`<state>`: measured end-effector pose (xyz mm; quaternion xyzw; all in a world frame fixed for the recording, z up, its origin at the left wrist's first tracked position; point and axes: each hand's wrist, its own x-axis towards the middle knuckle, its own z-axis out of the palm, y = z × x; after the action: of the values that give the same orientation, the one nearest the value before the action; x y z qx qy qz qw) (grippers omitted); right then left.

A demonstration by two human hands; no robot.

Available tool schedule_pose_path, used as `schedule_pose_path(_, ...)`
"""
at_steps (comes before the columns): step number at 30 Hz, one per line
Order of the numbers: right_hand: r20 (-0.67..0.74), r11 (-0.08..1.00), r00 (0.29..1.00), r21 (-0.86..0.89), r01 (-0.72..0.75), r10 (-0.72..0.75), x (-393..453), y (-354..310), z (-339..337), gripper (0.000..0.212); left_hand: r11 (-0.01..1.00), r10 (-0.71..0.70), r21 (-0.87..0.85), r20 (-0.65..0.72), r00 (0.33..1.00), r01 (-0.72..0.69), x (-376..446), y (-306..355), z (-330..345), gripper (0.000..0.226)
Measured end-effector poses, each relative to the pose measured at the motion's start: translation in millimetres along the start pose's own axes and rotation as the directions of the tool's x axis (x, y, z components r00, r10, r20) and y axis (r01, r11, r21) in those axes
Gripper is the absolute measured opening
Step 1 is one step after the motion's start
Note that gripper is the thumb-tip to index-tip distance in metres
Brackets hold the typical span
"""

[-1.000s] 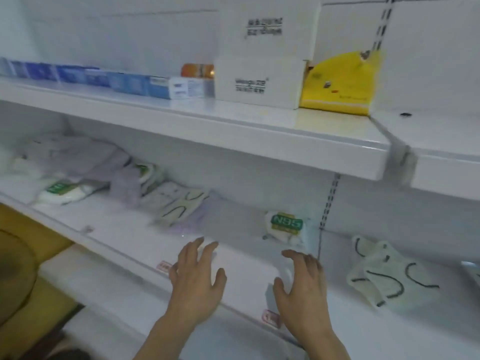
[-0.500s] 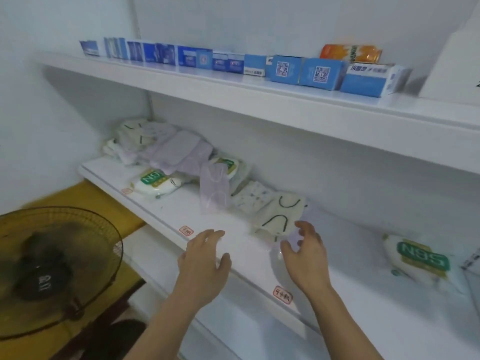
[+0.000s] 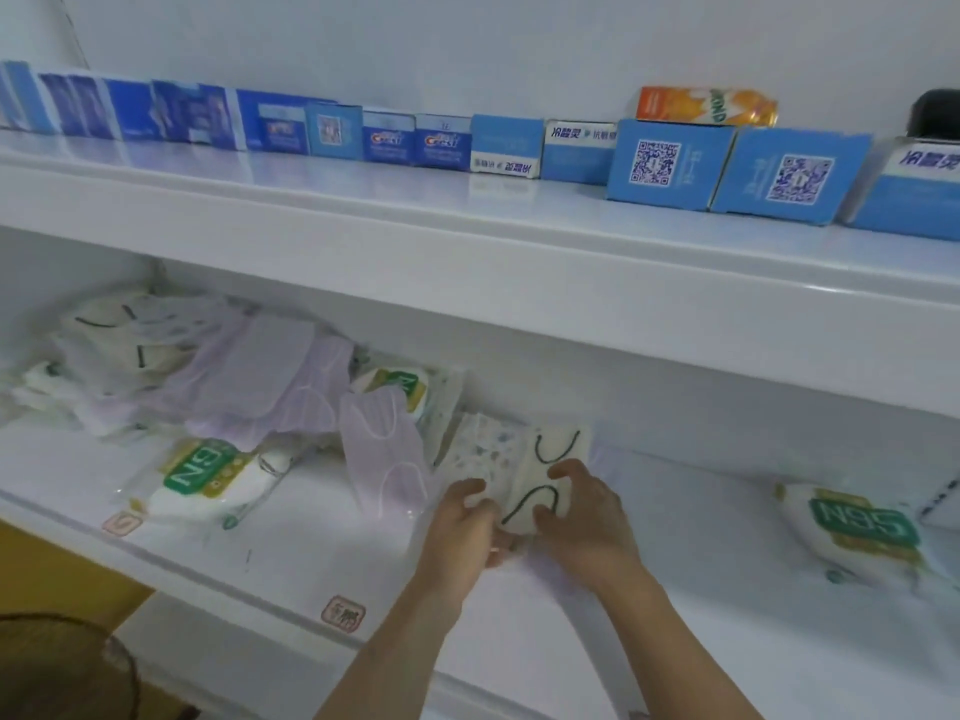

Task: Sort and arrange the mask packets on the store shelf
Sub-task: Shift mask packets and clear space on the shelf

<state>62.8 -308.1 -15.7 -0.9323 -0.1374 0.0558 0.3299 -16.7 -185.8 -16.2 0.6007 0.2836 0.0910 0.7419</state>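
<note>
Reaching onto the middle shelf, you hold a cream mask packet with black ear loops between both hands. Your left hand curls around its left edge, and your right hand pinches its right side, thumb on the front. The packet stands tilted, its long axis running from near to far, the far end leaning toward the back wall.

Just left of it, touching, lies a white packet with small pale dots. Left again, a lilac mask packet leans at an angle, close beside your left hand. Behind that sits a loose heap of lilac and cream packets crowding the far left of the shelf. Near the front edge on the left lies a white packet with a green label reading N95; its text is turned sideways. Another N95 packet lies well apart on the right.

Small red price tags are stuck on the shelf's front lip; their writing is too small to read.

On the upper shelf stands a row of blue boxes. Two read Crest, two on the right show QR codes, and others carry Chinese characters. An orange carton rests on top of the boxes. A fan grille shows at the lower left.
</note>
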Motion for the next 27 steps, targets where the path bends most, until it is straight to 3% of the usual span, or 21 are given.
schedule_pose_path(3,-0.064,0.986,0.998,0.168,-0.002,0.013,-6,-11,7,0.042,0.998,-0.015,-0.056,0.053,0.998,0.018,8,5,-8,0.029)
schedule_pose_path(7,-0.189,0.913,0.973,0.404,-0.049,0.136,-14,-25,8,0.046,0.996,0.028,-0.091,0.042,0.999,-0.024,10,12,-26,0.022)
schedule_pose_path(9,-0.184,0.770,0.959,0.636,-0.051,0.215,-21,-32,4,0.051,0.996,0.083,-0.015,0.008,0.997,-0.082,19,13,-40,0.023)
schedule_pose_path(11,-0.119,0.538,0.970,0.843,-0.013,0.211,-33,-40,-2,0.056,0.996,0.087,0.010,0.036,0.996,-0.088,25,19,-52,0.027)
schedule_pose_path(13,-0.060,0.393,0.984,0.919,-0.010,0.165,-45,-45,-6,0.059,0.996,0.010,-0.093,0.191,0.981,0.007,26,27,-59,0.041)
schedule_pose_path(14,-0.044,0.374,0.985,0.927,-0.022,0.168,-49,-46,-4,0.060,0.989,-0.030,-0.126,0.306,0.952,0.071,23,31,-60,0.041)
schedule_pose_path(17,-0.066,0.452,0.954,0.889,-0.076,0.291,-63,-45,6,0.055,0.995,-0.032,-0.060,0.512,0.858,0.073,12,33,-56,0.026)
schedule_pose_path(21,-0.144,0.544,0.910,0.833,-0.102,0.390,-89,-37,5,0.033,0.982,0.134,0.057,0.455,0.880,-0.178,7,18,-41,0.025)
schedule_pose_path(24,-0.193,0.597,0.887,0.795,-0.109,0.419,-105,-21,-8,0.018,0.976,0.171,0.041,0.480,0.860,-0.216,0,10,-25,0.031)
schedule_pose_path(27,-0.268,0.584,0.820,0.806,-0.097,0.506,-114,3,-25,0.013,0.978,0.172,0.015,0.493,0.852,-0.206,-8,2,-4,0.029)
